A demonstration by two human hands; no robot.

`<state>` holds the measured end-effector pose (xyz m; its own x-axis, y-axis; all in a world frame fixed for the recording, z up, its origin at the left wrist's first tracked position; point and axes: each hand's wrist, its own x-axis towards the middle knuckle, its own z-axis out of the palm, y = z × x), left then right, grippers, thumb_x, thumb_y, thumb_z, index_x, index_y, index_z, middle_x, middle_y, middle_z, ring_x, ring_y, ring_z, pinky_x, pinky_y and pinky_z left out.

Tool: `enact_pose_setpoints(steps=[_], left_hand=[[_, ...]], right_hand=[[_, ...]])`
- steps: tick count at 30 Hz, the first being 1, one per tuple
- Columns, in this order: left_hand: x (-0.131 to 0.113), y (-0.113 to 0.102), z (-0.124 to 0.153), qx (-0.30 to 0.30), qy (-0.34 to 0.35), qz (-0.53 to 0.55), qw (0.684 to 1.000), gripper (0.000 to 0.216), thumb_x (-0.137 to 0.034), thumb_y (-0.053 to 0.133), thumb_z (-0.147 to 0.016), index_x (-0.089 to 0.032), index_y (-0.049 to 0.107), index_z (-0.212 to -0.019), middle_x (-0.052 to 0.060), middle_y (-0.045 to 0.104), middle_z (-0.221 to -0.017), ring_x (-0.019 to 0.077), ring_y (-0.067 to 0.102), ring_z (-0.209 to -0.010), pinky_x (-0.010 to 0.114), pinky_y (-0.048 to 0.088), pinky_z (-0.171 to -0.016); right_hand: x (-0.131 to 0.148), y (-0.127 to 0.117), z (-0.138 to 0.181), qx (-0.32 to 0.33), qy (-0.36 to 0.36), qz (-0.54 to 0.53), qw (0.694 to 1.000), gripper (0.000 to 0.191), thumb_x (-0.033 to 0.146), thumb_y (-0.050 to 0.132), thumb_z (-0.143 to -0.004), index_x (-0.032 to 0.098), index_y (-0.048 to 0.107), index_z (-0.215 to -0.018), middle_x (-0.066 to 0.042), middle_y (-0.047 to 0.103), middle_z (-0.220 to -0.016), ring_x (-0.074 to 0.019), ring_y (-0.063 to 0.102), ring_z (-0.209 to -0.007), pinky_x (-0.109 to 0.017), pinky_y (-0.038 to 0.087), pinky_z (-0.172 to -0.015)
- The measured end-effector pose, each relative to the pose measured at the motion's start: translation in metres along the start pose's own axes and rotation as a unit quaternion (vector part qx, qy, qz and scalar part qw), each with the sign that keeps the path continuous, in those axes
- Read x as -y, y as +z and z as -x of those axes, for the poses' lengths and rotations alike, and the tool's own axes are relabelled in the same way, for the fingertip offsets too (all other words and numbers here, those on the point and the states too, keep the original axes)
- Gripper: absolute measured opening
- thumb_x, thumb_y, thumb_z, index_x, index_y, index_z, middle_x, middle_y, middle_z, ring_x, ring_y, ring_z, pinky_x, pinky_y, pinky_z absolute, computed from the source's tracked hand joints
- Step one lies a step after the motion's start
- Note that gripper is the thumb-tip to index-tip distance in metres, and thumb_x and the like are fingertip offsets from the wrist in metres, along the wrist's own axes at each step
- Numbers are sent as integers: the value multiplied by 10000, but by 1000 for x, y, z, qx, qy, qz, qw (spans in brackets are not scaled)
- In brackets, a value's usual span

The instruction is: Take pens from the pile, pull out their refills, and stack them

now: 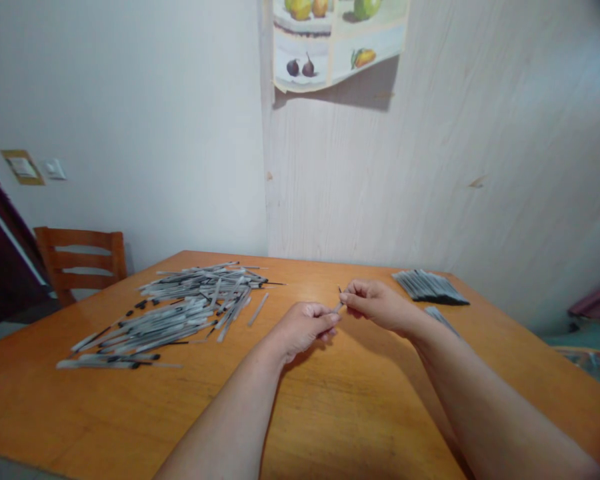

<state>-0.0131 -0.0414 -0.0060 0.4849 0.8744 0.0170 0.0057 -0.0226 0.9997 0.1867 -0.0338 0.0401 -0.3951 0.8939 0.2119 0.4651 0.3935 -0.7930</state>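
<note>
In front of me, over the middle of the table, my left hand (311, 327) is closed with thumb and forefinger on a slim grey pen (338, 308). My right hand (373, 301) pinches the upper end of the same pen, where a thin dark tip pokes out past the fingers. Most of the pen is hidden by the fingers, so I cannot tell whether it is one piece or a barrel and a refill. To the left lies a loose pile of translucent grey pen parts (165, 323), with dark refills and black caps (140, 305) among them.
At the back right, a neat row of pens (430, 288) lies side by side, dark ends toward me. A few more pens (443, 320) lie nearer, partly behind my right forearm. The wooden table (330, 413) meets the wall. A chair (83, 260) stands at the far left.
</note>
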Motion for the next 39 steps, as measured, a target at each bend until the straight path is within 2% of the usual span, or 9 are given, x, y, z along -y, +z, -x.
enact_pose_setpoints(steps=[4, 7, 12, 20, 25, 30, 33, 36, 39], left_hand=[[3, 0, 0, 18, 16, -7, 1000, 395, -507, 701, -758, -116, 647, -761, 19, 584, -649, 92, 501, -558, 235, 367, -551], [5, -1, -1, 28, 24, -10, 999, 405, -518, 691, -764, -115, 649, -762, 24, 588, -662, 91, 498, -559, 234, 369, -550], [4, -1, -1, 18, 9, 0, 1000, 412, -521, 699, -755, -114, 663, -808, 27, 596, -667, 95, 510, -562, 236, 381, -553], [4, -2, -2, 6, 0, 16, 1000, 415, -500, 717, -741, -101, 668, -839, 42, 613, -716, 92, 508, -566, 235, 375, -543], [5, -2, -1, 16, 5, -6, 1000, 414, -513, 702, -752, -104, 664, -810, 35, 599, -682, 97, 513, -569, 239, 382, -558], [6, -2, -1, 35, 25, -15, 999, 417, -521, 681, -770, -105, 655, -784, 31, 587, -677, 93, 500, -564, 237, 385, -554], [6, -2, -1, 27, 9, -7, 1000, 437, -535, 695, -753, -104, 665, -820, 39, 603, -698, 95, 517, -579, 236, 393, -568], [5, -2, -1, 14, -3, 6, 1000, 482, -555, 703, -736, -101, 677, -894, 50, 623, -735, 103, 536, -593, 240, 398, -567], [3, -1, 0, 4, -10, 17, 1000, 507, -563, 717, -714, -97, 676, -910, 49, 622, -746, 98, 527, -581, 239, 397, -556]], right_hand=[[-2, 7, -5, -34, -16, 75, 996, 434, 537, 502, -880, 200, 486, -607, 20, 464, -590, -118, 418, -568, -257, 302, -532], [-7, 11, -8, -32, -23, 74, 996, 506, 606, 454, -884, 207, 448, -574, 28, 406, -572, -118, 378, -556, -263, 281, -532], [-5, 8, -6, -26, -21, 63, 997, 564, 638, 341, -926, 201, 478, -596, 9, 464, -585, -128, 432, -572, -272, 330, -559], [3, -5, 3, 37, -12, -47, 998, 325, 503, 556, -873, 179, 579, -850, -12, 591, -748, -128, 528, -644, -268, 421, -618], [-1, -1, 0, 14, -8, 37, 999, 349, 501, 512, -889, 191, 539, -731, 9, 536, -641, -127, 493, -596, -257, 364, -558], [-5, 8, -6, -21, -24, 107, 994, 443, 514, 446, -910, 203, 447, -596, 32, 412, -579, -117, 390, -564, -262, 290, -540], [-5, 9, -7, -16, -34, 88, 995, 492, 561, 403, -922, 204, 442, -586, 30, 405, -573, -119, 383, -560, -267, 293, -550], [-2, 5, -4, -16, -28, 48, 998, 514, 598, 371, -929, 202, 486, -622, 15, 467, -592, -127, 432, -573, -268, 325, -557], [2, 0, 0, 1, -9, -17, 1000, 455, 587, 441, -909, 192, 548, -712, 3, 532, -632, -128, 477, -591, -264, 370, -573]])
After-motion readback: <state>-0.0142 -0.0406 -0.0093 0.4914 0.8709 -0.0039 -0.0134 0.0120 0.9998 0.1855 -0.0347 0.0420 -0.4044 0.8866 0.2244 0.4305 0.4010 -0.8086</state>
